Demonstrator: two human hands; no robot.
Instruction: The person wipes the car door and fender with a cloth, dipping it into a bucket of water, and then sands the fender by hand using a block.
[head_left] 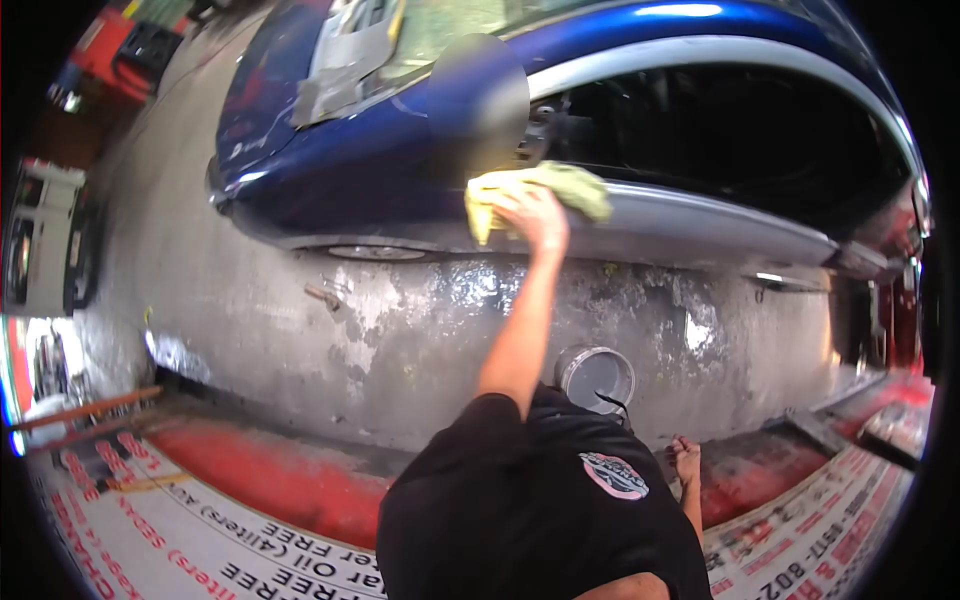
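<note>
My left hand (536, 215) is stretched out in front of me, its fingers pressing a yellow cloth (585, 190) against the side of a blue car (350, 185). The cloth is bunched, partly under the fingers, and lies just below the window by the front door. My right hand (687, 460) hangs low at my side with loosely bent fingers, and I see nothing in it. Nearest to it is a round bucket (597, 375) of greyish liquid on the floor, with something dark and thin at its rim, partly hidden by my black shirt (500, 500).
Wet patches shine on the concrete floor (400, 330) between me and the car. A small brownish object (322, 297) lies near the front wheel (378, 253). Behind me run a red ledge (270, 460) and a printed banner (230, 540). Another vehicle (45, 240) stands far left.
</note>
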